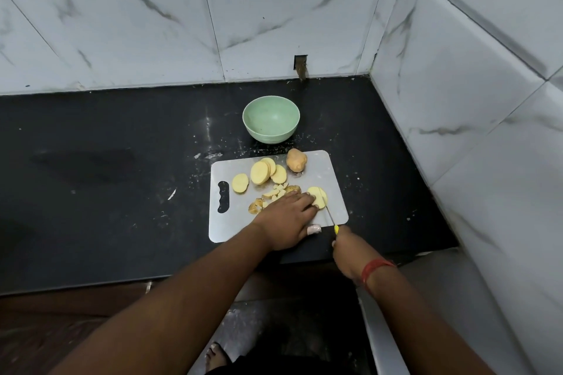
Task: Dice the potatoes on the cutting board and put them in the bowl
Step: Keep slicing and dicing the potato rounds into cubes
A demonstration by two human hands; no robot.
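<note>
green bowl [271, 119], grey cutting board [330, 173], black counter [122, 137]

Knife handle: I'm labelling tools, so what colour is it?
Yellow. The knife handle shows just above the right hand in the head view.

On the counter [122, 137] I see a cutting board [333, 173]; a bowl [270, 122] sits just behind it. On the board, slices [260, 173] lie left of a whole potato [296, 160], diced pieces [275, 192] nearer me.

Sliced potatoes [264, 173] on grey board [332, 170]; green bowl [270, 123] empty.
</note>
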